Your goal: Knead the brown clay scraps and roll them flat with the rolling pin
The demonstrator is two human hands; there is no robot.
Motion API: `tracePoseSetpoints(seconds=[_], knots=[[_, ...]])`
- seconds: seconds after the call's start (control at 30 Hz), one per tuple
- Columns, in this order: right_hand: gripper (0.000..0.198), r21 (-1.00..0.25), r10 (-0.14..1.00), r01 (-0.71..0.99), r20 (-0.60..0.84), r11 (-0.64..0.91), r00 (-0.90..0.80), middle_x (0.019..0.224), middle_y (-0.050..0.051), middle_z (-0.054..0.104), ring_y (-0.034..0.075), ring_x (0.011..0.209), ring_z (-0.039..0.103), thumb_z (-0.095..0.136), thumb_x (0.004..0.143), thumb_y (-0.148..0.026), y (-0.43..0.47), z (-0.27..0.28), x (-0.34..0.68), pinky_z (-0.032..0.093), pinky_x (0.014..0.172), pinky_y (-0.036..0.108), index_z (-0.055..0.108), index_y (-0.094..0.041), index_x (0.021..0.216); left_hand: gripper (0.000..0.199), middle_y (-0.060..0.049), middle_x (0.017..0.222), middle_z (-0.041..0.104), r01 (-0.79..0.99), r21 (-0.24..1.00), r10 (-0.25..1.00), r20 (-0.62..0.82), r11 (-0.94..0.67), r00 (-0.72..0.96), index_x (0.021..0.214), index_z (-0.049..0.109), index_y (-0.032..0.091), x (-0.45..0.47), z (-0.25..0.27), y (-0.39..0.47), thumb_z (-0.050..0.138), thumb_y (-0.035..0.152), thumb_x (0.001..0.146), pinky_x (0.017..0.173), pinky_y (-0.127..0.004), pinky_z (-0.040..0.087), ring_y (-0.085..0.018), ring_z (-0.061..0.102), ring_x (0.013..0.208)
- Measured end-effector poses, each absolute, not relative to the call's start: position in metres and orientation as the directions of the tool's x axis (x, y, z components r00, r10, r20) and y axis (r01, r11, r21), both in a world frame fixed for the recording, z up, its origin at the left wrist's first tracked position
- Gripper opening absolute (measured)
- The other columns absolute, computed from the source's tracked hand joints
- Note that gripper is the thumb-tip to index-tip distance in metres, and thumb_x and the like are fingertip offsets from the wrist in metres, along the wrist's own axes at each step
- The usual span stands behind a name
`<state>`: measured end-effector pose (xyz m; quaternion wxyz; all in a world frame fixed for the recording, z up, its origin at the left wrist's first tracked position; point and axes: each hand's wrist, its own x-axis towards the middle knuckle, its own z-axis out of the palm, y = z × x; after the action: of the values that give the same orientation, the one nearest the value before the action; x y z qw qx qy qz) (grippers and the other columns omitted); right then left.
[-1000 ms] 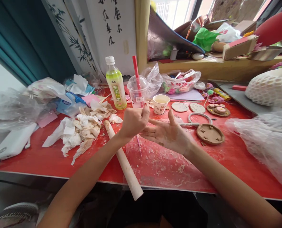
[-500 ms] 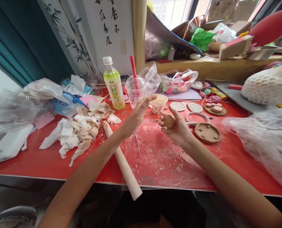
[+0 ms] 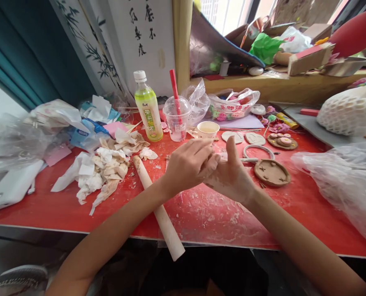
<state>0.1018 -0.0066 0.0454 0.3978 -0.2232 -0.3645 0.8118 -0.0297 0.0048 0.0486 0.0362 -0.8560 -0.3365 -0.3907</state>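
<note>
My left hand (image 3: 191,162) lies flat over the palm of my right hand (image 3: 229,176), fingers stretched out and close together. My right hand is turned palm up with its thumb raised, cupping a lump of brown clay that the left hand now hides. Just beyond my hands stands a paper cup (image 3: 208,129) of cloudy liquid. To the right of them lies a round clay dish (image 3: 272,172) with a raised rim and small marks inside. A pale rolling pin (image 3: 160,209) slants under my left forearm, its near end past the table edge.
Crumpled tissues (image 3: 105,168) lie at left. A green drink bottle (image 3: 148,109) and a plastic cup (image 3: 177,119) with red straw stand behind. Flat clay discs (image 3: 232,137), a ring-shaped cable (image 3: 258,151) and a decorated clay disc (image 3: 282,141) sit at right, near a plastic bag (image 3: 346,176).
My left hand has come down and right onto my right palm, covering the clay that showed there before. My right hand has opened out slightly. The view has shifted a little.
</note>
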Motion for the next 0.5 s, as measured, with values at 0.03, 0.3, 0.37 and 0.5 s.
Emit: tracePoseSetpoints(seconds=[0.03, 0.3, 0.37, 0.5], knots=[[0.066, -0.784, 0.767, -0.445, -0.062, -0.434, -0.639, 0.07, 0.002, 0.063, 0.019, 0.094, 0.061, 0.024, 0.077, -0.077, -0.008, 0.044, 0.102, 0.046, 0.09, 0.036, 0.059, -0.022, 0.068, 0.035, -0.008, 0.089, 0.068, 0.622, 0.174, 0.541, 0.699, -0.764, 0.468, 0.077, 0.062, 0.016, -0.03, 0.049, 0.003, 0.036, 0.034, 0.092, 0.076, -0.031, 0.048, -0.017, 0.062, 0.087], [0.081, -0.815, 0.684, -0.193, -0.301, -0.547, -0.664, 0.107, 0.018, 0.065, 0.023, 0.103, 0.06, 0.019, 0.082, -0.073, 0.004, 0.03, 0.102, 0.036, 0.102, 0.039, 0.061, -0.008, 0.106, 0.058, 0.002, 0.034, 0.042, 0.538, 0.632, 0.793, 0.597, -0.559, 0.122, 0.04, 0.046, 0.018, -0.049, 0.064, 0.016, 0.035, 0.038, 0.092, 0.045, -0.023, 0.036, -0.007, 0.041, 0.036], [0.077, -0.773, 0.72, -0.299, -0.276, -0.56, -0.636, 0.105, 0.018, 0.065, 0.023, 0.098, 0.062, 0.022, 0.083, -0.071, 0.006, 0.031, 0.101, 0.041, 0.099, 0.038, 0.06, -0.008, 0.104, 0.057, 0.001, 0.039, 0.046, 0.498, 0.657, 0.81, 0.556, -0.565, 0.186, 0.045, 0.05, 0.018, -0.048, 0.064, 0.019, 0.033, 0.044, 0.092, 0.05, -0.024, 0.041, -0.008, 0.047, 0.041], [0.049, -0.661, 0.824, -0.539, -0.226, -0.522, -0.52, 0.087, 0.01, 0.067, 0.018, 0.083, 0.065, 0.036, 0.087, -0.058, 0.014, 0.028, 0.106, 0.054, 0.08, 0.031, 0.059, -0.014, 0.088, 0.043, -0.006, 0.084, 0.065, 0.499, 0.586, 0.769, 0.503, -0.639, 0.395, 0.08, 0.06, 0.019, -0.04, 0.058, 0.025, 0.033, 0.05, 0.091, 0.078, -0.031, 0.047, -0.016, 0.06, 0.084]])
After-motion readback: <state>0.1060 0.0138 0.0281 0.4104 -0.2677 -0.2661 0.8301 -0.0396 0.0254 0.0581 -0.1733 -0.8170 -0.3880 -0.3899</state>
